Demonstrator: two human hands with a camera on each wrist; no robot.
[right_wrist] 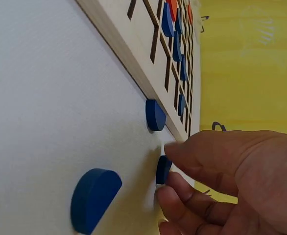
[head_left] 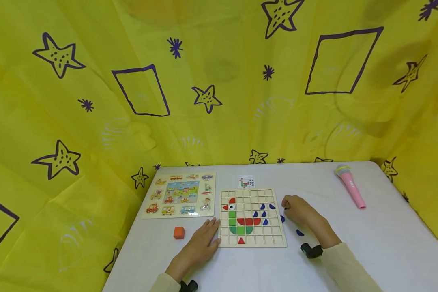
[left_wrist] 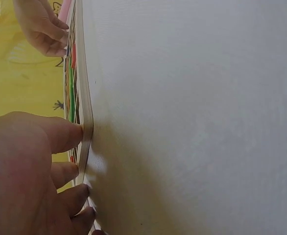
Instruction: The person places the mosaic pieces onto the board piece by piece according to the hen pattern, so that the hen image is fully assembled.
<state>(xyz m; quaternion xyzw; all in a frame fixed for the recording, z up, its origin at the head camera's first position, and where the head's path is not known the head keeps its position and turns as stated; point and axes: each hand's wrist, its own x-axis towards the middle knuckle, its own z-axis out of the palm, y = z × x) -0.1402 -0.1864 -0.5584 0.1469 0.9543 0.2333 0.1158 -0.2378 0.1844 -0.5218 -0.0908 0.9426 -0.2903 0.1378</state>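
Observation:
A wooden grid board (head_left: pixel 281 239) lies on the table, its colored pieces laid out as a bird. At the board's left edge rests my left hand (head_left: pixel 201 243), fingers extended; the left wrist view has its thumb and fingertips along the board's rim (left_wrist: pixel 86 98). To the right of the board, my right hand (head_left: pixel 300 211) pinches a blue half-circle piece (right_wrist: pixel 163 170) between thumb and fingers, close over the table. Another blue half-circle (right_wrist: pixel 155 115) lies against the board's right side. Nearer the wrist is a third blue half-circle (right_wrist: pixel 95 200).
A picture puzzle (head_left: pixel 151 198) lies behind left, with an orange cube (head_left: pixel 179 232) in front of it. Behind the grid board is a small pattern card (head_left: pixel 246 181). A pink toy microphone (head_left: pixel 352 188) lies at far right. A yellow curtain (head_left: pixel 219 134) closes off the table's back.

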